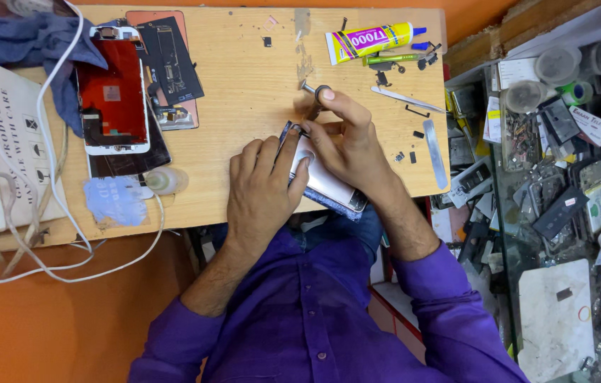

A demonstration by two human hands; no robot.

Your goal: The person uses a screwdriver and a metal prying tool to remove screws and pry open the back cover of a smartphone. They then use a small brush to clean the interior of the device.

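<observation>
White phone (323, 181) lies face down at the tabletop's (243, 85) six o'clock edge, still closed. Left hand (261, 191) pins it, grip narrow around its end; right hand (343, 138) pinches a tool (312, 96) at its twelve o'clock end. Opening looks barely begun.

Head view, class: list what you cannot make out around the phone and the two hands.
- Phone: its middle is hidden under the left hand and right hand.
- Tool: its tip is hidden behind the right fingers.
- Small parts on the table: too small to identify.
- Cables: cut off by the left edge.
</observation>
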